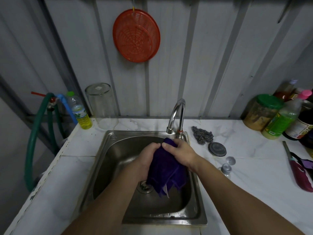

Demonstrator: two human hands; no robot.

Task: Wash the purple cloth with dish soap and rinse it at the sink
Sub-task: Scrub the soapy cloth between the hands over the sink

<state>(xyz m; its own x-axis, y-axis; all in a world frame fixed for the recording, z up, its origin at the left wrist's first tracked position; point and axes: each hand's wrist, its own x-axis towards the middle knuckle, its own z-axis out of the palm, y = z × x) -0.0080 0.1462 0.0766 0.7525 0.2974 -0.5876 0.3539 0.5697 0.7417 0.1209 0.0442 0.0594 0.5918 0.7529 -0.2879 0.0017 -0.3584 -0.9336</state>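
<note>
Cloth being scrubbed over the sink

Purple cloth (165, 168) hangs bunched above the sink (108, 150) drain; left hand (147, 158) and right hand (179, 152) fingers clench its top; no suds or running water visible; rinsing likely remains; dish soap bottle (81, 111) stands on the tabletop (237, 167).

Between your fingers (166, 146) you have a purple cloth (165, 170) of soft, matt, napped fabric. Below them the sink (118, 150) is brushed steel with a dull sheen, and just beyond them the tap (176, 114) is polished, glossy metal. The table (245, 167) to either side of them looks like smooth white marble-patterned stone. Right of your fingers lies a rough, tangled steel scourer (202, 134). Far left of them stand a clear glass jar (101, 106) and a clear plastic bottle (79, 111); above hangs a perforated orange plastic basket (136, 35).
</note>
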